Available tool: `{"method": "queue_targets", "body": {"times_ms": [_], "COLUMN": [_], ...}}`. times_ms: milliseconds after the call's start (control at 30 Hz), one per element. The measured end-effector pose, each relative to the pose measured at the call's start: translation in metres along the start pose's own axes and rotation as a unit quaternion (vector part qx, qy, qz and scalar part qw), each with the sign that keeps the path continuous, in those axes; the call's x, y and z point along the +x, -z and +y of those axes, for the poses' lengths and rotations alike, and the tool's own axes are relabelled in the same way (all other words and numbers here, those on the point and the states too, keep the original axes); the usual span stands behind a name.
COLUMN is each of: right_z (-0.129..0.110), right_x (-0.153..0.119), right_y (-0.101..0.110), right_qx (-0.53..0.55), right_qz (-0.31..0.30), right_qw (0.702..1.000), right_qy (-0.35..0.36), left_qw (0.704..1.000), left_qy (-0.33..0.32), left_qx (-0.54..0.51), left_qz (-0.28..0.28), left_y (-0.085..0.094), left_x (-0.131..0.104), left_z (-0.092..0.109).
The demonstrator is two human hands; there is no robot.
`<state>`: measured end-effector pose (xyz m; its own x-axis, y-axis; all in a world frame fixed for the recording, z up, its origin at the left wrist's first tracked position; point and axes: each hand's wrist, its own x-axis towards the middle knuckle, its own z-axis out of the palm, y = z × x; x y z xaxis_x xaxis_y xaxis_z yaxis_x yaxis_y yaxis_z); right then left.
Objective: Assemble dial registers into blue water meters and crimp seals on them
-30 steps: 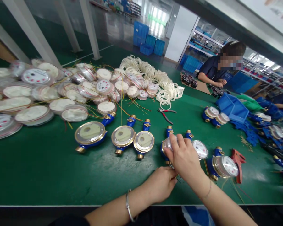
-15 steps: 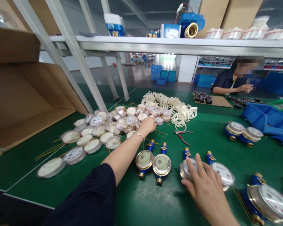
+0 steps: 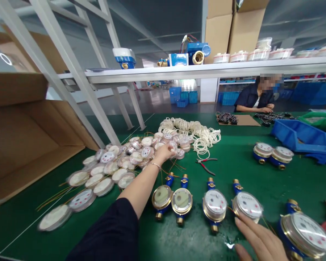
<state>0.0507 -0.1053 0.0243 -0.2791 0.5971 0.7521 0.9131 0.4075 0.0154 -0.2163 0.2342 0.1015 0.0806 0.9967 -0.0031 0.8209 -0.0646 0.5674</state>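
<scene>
My left hand (image 3: 164, 152) reaches into the pile of round meter registers (image 3: 136, 156), its fingers closed on a register (image 3: 172, 145) at the pile's right side. At the lower right my right hand (image 3: 260, 237) is open, fingers spread, its fingertips at the lower edge of a brass-and-blue meter with a white dial (image 3: 247, 204). Left of that stands another dial-topped meter (image 3: 214, 203). Two meters without dials, one (image 3: 162, 197) beside the other (image 3: 182, 201), sit below my left forearm. A larger meter (image 3: 306, 230) is at the far right.
White rings (image 3: 190, 127) lie behind the pile, with red-handled cutters (image 3: 205, 165) in front. Two meters (image 3: 273, 154) and a blue bin (image 3: 300, 136) are at right. A cardboard box (image 3: 29, 134) stands left. Across the table sits a person (image 3: 254, 96).
My right hand has moved right and down, off the dial of one meter to the edge of the neighbouring one. My left hand's fingers now close on a register. The view has tilted upward.
</scene>
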Motion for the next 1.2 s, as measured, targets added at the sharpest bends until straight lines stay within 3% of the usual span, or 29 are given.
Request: {"method": "queue_targets", "body": {"times_ms": [167, 267, 367, 500, 567, 633, 667, 733, 800, 867, 933, 1033, 1100, 1200], "right_z": [-0.011, -0.018, -0.020, -0.017, -0.015, -0.014, -0.015, -0.018, -0.021, -0.024, -0.025, -0.026, -0.027, -0.029], "right_x": [0.014, 0.018, 0.016, 0.014, 0.015, 0.019, 0.023, 0.031, 0.040, 0.046, 0.047, 0.042, 0.037, 0.031], "right_y": [0.007, 0.013, 0.021, 0.034, 0.038, 0.037, 0.036, 0.032, 0.029, 0.029, 0.033, 0.042, 0.047, 0.050], "right_qx": [0.087, 0.137, 0.176, 0.246, 0.310, 0.409, 0.469, 0.593, 0.683, 0.734, 0.765, 0.788, 0.789, 0.786], "right_qz": [-0.038, -0.055, -0.055, -0.026, -0.002, 0.028, 0.047, 0.083, 0.113, 0.119, 0.106, 0.107, 0.125, 0.117], "right_qw": [0.993, 0.982, 0.970, 0.938, 0.903, 0.839, 0.795, 0.690, 0.590, 0.526, 0.490, 0.460, 0.449, 0.451], "right_qy": [-0.071, -0.117, -0.158, -0.242, -0.299, -0.358, -0.382, -0.407, -0.414, -0.413, -0.404, -0.396, -0.401, -0.407], "left_qw": [0.984, 0.968, 0.950, 0.912, 0.893, 0.884, 0.876, 0.845, 0.779, 0.731, 0.723, 0.747, 0.767, 0.801], "left_qy": [0.028, 0.074, 0.078, -0.017, -0.095, -0.185, -0.242, -0.446, -0.602, -0.679, -0.688, -0.641, -0.597, -0.559], "left_qx": [-0.173, -0.242, -0.292, -0.330, -0.331, -0.326, -0.326, -0.247, -0.149, -0.072, -0.061, -0.175, -0.228, -0.211], "left_qz": [-0.020, 0.002, 0.084, 0.244, 0.289, 0.281, 0.259, 0.160, 0.089, 0.022, -0.007, 0.034, 0.054, 0.023], "left_y": [0.001, 0.000, 0.006, 0.026, 0.034, 0.033, 0.028, 0.012, -0.004, -0.019, -0.033, -0.055, -0.066, -0.067], "left_x": [-0.031, -0.040, -0.041, -0.056, -0.083, -0.122, -0.145, -0.190, -0.227, -0.252, -0.264, -0.272, -0.276, -0.279], "left_z": [-0.010, -0.010, 0.001, 0.033, 0.051, 0.068, 0.076, 0.088, 0.098, 0.107, 0.114, 0.122, 0.124, 0.125]}}
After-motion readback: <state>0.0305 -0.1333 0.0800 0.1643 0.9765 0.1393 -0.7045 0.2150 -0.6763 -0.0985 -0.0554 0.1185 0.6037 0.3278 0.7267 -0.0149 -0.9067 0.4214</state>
